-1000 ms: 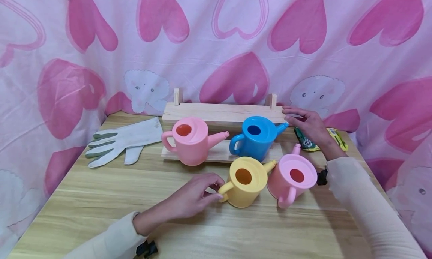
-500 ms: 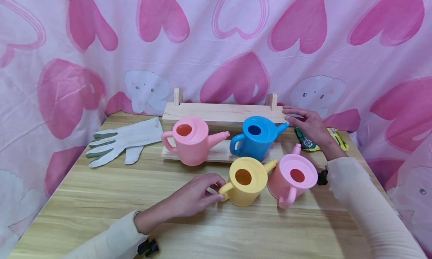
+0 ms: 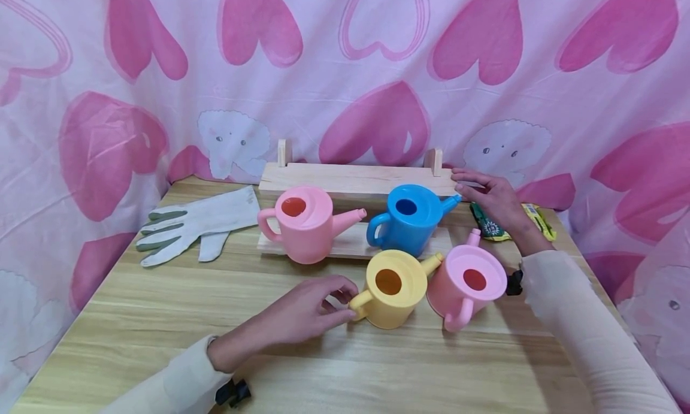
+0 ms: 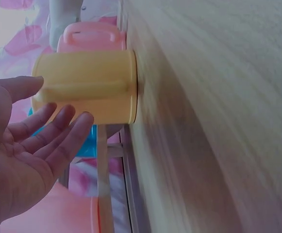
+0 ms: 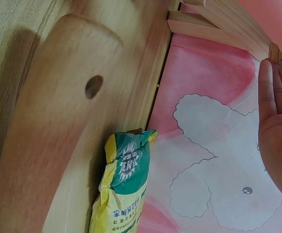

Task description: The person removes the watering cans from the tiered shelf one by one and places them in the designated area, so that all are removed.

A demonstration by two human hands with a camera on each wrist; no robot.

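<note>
A yellow watering can [image 3: 396, 291] stands on the table, its handle toward my left hand [image 3: 309, 309]. In the left wrist view, that hand's fingers are spread loosely beside the handle, not wrapped round it. My right hand [image 3: 498, 201] reaches to the right end of a wooden shelf's top board [image 3: 356, 179], fingers fairly straight, at its edge; the blue can's spout tip is close by. A blue watering can [image 3: 412, 222] and a pink one [image 3: 306, 231] stand on the shelf's lower board [image 3: 353, 241]. Another pink watering can [image 3: 469, 285] stands right of the yellow one.
White and green gloves [image 3: 199, 222] lie at the table's left. Green and yellow packets [image 3: 493, 225] lie under the right forearm. A wooden handle with a hole [image 5: 58, 121] shows in the right wrist view. A pink heart-patterned curtain [image 3: 302, 102] hangs behind the table.
My left wrist has shifted very slightly left, its fingers still by the yellow can's handle. My right hand and the watering cans have stayed in place.
</note>
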